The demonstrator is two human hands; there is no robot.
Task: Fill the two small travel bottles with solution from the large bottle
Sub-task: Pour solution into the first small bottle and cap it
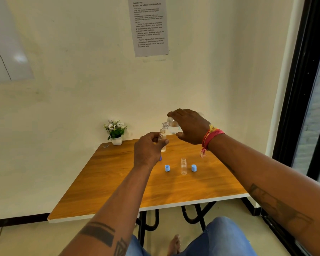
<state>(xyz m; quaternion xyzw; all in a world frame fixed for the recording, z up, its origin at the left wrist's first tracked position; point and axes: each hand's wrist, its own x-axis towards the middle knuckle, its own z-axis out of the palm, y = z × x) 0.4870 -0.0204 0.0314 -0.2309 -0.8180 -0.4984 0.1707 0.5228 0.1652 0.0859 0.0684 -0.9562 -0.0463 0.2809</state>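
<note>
We see a warm orange-brown wood-grain surface [118,182] with a white edge. Two light blue caps [167,168] [193,168] flank a clear small bottle [183,166]. Our right wrist wears a red and yellow thread band [211,135]. The white flowers [115,126] have green leaves and a white pot.

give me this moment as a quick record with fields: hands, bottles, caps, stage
left hand: holds small bottle upright above table
right hand: tilts large bottle, neck at the small bottle's mouth
second small bottle: standing on table, uncapped, looks empty
caps: two light blue caps on table beside it
stage: pouring into first bottle
</note>
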